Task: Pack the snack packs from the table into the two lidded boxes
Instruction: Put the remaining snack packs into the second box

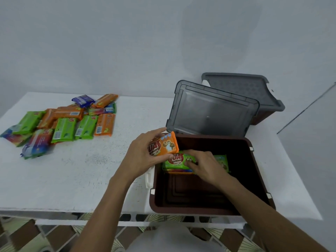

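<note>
Orange snack pack (164, 144) sits pinched in the left hand (141, 157) above the brown box (254, 171) rim, right hand (203, 165) fingers curled onto the green pack (179, 161) inside.

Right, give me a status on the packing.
Left hand grips orange pack at brown box rim. Right hand holds green pack inside. Lid off, pile of packs on table. Nothing blocking.

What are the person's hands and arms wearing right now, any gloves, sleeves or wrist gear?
Nothing on either. The left hand and right hand are bare, no gloves, and no ring, watch or band shows. Both forearms are uncovered down to the frame's edge, no sleeve in view. A white garment shows low between them.
</note>
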The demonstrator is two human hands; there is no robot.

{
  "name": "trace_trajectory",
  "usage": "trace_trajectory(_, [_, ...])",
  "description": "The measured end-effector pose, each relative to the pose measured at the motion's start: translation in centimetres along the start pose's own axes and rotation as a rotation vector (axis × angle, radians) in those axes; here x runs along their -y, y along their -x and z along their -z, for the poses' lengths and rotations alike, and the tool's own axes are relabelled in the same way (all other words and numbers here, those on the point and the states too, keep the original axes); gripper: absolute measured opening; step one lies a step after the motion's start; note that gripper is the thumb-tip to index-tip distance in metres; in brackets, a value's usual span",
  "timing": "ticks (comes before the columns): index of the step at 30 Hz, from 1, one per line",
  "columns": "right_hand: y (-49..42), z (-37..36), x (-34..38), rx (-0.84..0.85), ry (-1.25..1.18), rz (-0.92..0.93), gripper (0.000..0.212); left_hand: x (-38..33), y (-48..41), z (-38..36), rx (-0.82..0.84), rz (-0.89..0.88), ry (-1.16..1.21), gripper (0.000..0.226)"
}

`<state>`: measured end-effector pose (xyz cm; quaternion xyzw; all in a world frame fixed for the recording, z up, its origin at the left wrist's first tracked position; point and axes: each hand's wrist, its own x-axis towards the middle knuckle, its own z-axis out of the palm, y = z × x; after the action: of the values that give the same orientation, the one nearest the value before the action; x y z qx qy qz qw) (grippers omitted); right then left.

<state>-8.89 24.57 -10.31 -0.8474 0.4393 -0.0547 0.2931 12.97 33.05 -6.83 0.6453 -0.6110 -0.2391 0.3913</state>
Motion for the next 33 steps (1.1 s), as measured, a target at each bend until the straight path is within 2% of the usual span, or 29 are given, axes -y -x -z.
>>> trace_trajectory(3, [0.1,0.3,0.2,-0.063,0.128,-0.016,0.038,-0.3,0.0,0.0,0.020,-0.018,-0.017,0.083])
trace_trajectory(5, [0.4,1.0,0.9,-0.197,0.126,0.003,0.027,-0.6,-0.1,0.0,0.034,-0.033,-0.035,0.087])
trace_trajectory(6, [0.6,1.5,1.5,-0.278,0.066,0.018,0.020,-0.7,-0.1,0.1,0.038,-0.044,-0.037,0.089])
trace_trajectory(8, [0.9,2.7,2.9,-0.358,-0.226,-0.002,0.012,-1.1,-0.2,0.0,0.045,-0.069,-0.048,0.092])
trace_trajectory(11, [1.0,4.2,4.8,-0.194,-0.754,-0.065,0.015,-1.5,-0.6,-0.3,0.062,-0.103,-0.114,0.097])
trace_trajectory(14, [1.1,4.6,5.3,-0.052,-0.897,-0.045,0.031,-1.8,-1.0,-0.8,0.067,-0.157,-0.176,0.100])
trace_trajectory(17, [1.3,4.5,5.3,-0.022,-0.909,0.016,0.041,-1.8,-1.3,-1.2,0.065,-0.199,-0.214,0.098])
trace_trajectory(20, [1.7,4.9,5.0,-0.032,-0.928,0.033,0.038,-1.6,-1.3,-1.5,0.066,-0.215,-0.215,0.093])
trace_trajectory(24, [2.9,6.8,3.1,-0.068,-0.874,-0.015,0.036,-0.9,-1.2,-1.1,-0.021,-0.158,-0.169,0.072])
trace_trajectory(28, [4.4,8.9,-0.1,-0.116,-0.771,-0.072,0.033,1.1,-1.0,-0.9,-0.106,-0.121,-0.240,0.054])
trace_trajectory(33, [5.7,9.9,-3.2,-0.129,-0.622,-0.173,0.033,2.3,-0.7,-1.7,-0.100,-0.118,-0.223,0.041])
